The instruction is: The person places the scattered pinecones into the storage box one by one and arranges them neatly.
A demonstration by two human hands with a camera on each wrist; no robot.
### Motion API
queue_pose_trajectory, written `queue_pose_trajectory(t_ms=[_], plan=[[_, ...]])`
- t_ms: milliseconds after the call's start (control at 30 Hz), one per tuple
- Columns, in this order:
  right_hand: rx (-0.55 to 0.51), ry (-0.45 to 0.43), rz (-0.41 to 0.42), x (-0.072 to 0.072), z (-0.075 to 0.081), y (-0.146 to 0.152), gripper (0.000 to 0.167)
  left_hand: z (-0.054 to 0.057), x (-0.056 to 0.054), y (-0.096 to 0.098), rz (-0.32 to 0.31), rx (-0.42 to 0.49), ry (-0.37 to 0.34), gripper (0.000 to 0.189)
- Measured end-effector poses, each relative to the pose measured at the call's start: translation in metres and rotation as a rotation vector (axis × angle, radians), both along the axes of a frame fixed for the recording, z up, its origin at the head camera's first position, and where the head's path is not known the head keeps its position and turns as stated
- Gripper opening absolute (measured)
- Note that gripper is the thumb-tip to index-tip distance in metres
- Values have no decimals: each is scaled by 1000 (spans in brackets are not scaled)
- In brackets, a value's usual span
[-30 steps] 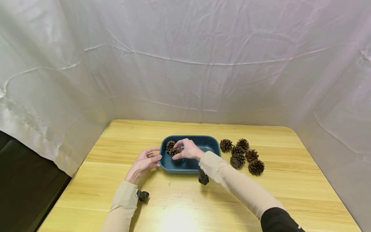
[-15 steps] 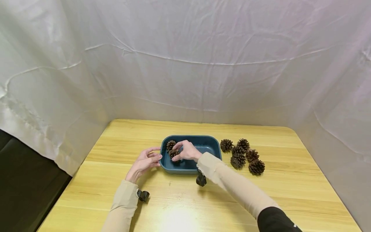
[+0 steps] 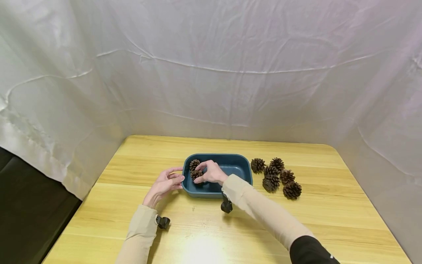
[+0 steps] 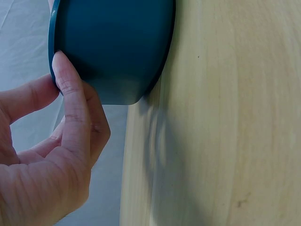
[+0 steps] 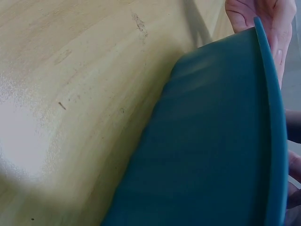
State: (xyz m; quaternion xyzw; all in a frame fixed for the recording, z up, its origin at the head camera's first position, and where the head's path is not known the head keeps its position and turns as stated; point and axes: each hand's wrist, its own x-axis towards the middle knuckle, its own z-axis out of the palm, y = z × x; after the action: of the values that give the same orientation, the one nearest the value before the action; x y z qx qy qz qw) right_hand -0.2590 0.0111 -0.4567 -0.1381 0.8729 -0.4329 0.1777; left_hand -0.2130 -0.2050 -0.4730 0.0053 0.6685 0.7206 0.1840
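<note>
In the head view a dark blue rectangular tray [image 3: 234,157] sits on the table. My right hand [image 3: 211,172] reaches into its left end and grips a pine cone [image 3: 196,175] between thumb and fingers. Another pine cone [image 3: 194,164] lies just behind it in the tray's left corner. My left hand [image 3: 163,186] holds the tray's left end. The left wrist view shows that hand's thumb [image 4: 70,87] and a finger at the tray's rim. In the right wrist view the tray's wall [image 5: 202,127] hides most of my right hand and the cone.
Several pine cones [image 3: 271,183] stand grouped on the wooden table [image 3: 197,227] to the right of the tray. A pale cloth [image 3: 224,91] hangs behind and at both sides. Something black [image 3: 29,205] lies beyond the table's left edge.
My right hand has shifted slightly left within the tray, the gripped pine cone moving a little left toward the tray's end wall. The left hand stays put.
</note>
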Motion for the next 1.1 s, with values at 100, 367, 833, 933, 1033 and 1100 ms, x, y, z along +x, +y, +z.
queue_pose_trajectory(t_ms=[100,367,833,933,1033,1100], plan=[[3,17,-4,1,-1,-1,41,0,0,0,0,3,0,56],[4,61,0,4,-2,-4,42,0,0,0,-2,3,4,56],[-34,37,-12,7,-4,-3,44,0,1,-1,-5,18,8,56],[-16,66,-13,7,-4,-3,44,0,1,-1,-5,21,8,56],[-12,76,-11,7,-4,-3,43,0,1,0,-7,27,10,56],[-12,74,-9,7,-4,-3,44,0,1,0,-7,32,10,56]])
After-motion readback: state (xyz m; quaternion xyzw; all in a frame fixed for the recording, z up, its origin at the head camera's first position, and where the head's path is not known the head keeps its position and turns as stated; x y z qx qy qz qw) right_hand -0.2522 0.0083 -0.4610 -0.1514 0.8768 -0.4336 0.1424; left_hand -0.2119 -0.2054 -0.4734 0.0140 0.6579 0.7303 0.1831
